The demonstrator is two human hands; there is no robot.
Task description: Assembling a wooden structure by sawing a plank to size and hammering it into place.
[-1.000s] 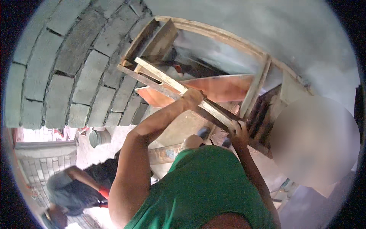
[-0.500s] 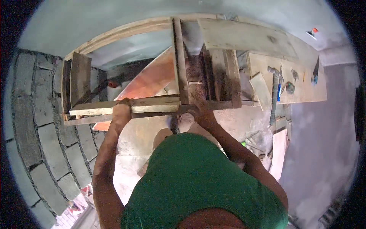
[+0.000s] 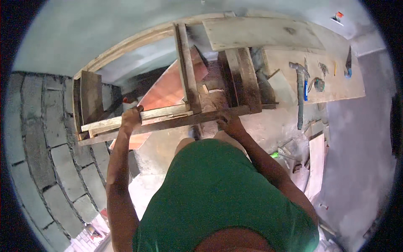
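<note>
A pale wooden batten [image 3: 161,112] lies along the inner side of the front rail [image 3: 205,117] of a wooden frame. My left hand [image 3: 132,118] is closed round the batten toward its left part. The batten's right end sits beside the middle post [image 3: 187,67]. My right hand [image 3: 228,124] rests at the darker front rail, right of that post, with fingers curled at its edge; they are partly hidden, so their grip is unclear.
A plywood panel [image 3: 268,35] covers the frame's back right. On a lower board [image 3: 336,84] lie a hammer [image 3: 299,92], a blue-handled tool [image 3: 306,89] and nails [image 3: 322,68]. A reddish sheet [image 3: 166,86] leans inside the frame. Block wall [image 3: 54,147] stands at left; wood scraps [image 3: 317,164] lie right.
The view has tilted and shifted. The batten's right end has moved left, off the middle post's front and beside it. My right hand has slid right along the rail; my left keeps its hold.
</note>
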